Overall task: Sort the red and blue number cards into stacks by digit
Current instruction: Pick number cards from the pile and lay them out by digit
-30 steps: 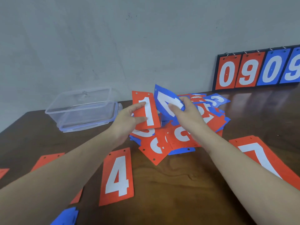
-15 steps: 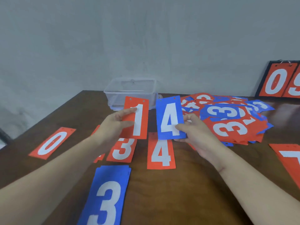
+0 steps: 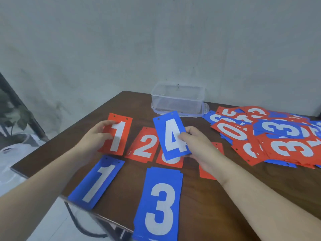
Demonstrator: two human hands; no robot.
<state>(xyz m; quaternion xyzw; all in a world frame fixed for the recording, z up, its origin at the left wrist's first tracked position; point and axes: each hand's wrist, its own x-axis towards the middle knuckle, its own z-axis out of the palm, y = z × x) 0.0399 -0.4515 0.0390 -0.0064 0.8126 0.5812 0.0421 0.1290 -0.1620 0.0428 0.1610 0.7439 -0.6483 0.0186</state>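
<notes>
- while the left hand (image 3: pixel 97 136) is pinching the red 1 card (image 3: pixel 116 134) in its grip,
- the right hand (image 3: pixel 196 145) is clamping the blue 4 card (image 3: pixel 171 134) above the surface (image 3: pixel 225 188).

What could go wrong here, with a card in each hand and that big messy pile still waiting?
The blue 1 card lies at the table edge with a corner over it; a brush from the left hand, which holds the red 1 card, could knock it off. The blue 4 card in the right hand hides most of a red card beneath, so it might land on the wrong digit.
</notes>
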